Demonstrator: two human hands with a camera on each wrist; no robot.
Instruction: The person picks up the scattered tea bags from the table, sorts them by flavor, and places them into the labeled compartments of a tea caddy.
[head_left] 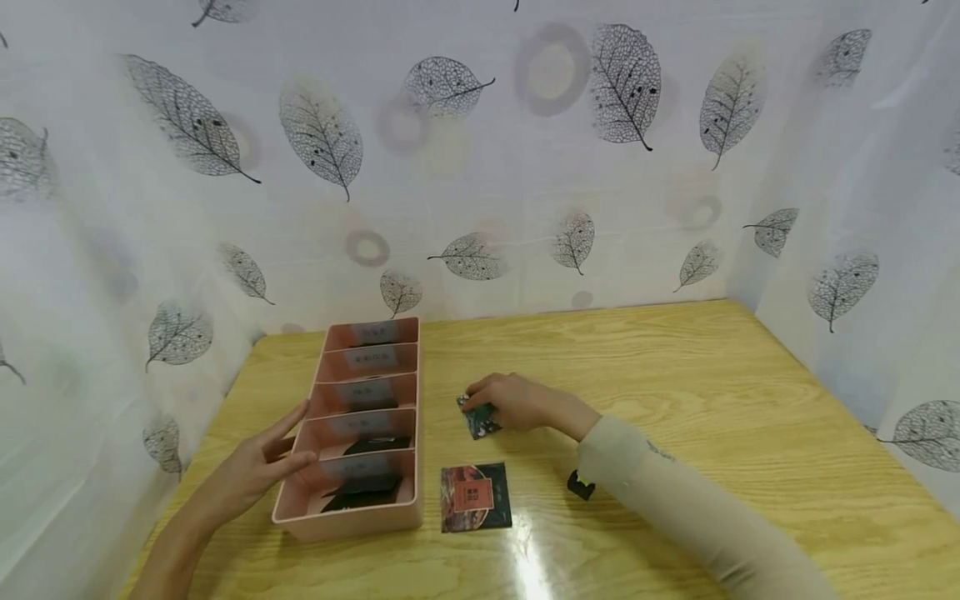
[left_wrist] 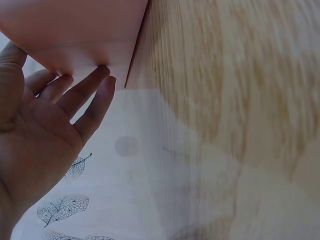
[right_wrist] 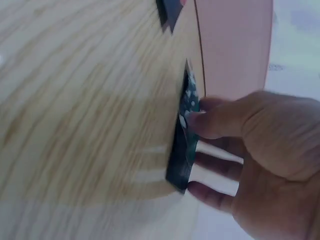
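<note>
My right hand (head_left: 517,402) pinches a small dark green sachet (right_wrist: 184,145) with a pale pattern, thumb on its near face and fingers behind. In the right wrist view the sachet is tilted on edge, close to the table. A pink box (head_left: 352,527) with several compartments stands to its left. My left hand (head_left: 251,467) touches the box's left side, fingers fairly straight against the outer wall and thumb over the rim. Dark sachets (head_left: 367,490) lie in the nearer compartments. On the table, right of the box, lies a flat red and black sachet (head_left: 474,497).
The wooden table (head_left: 645,375) carries everything. Beside the right sleeve sits a small black object (head_left: 580,485) with a yellow-green mark. Pale labels (head_left: 371,358) are on the box's compartment walls. A leaf-printed curtain (head_left: 480,192) encloses the back and sides.
</note>
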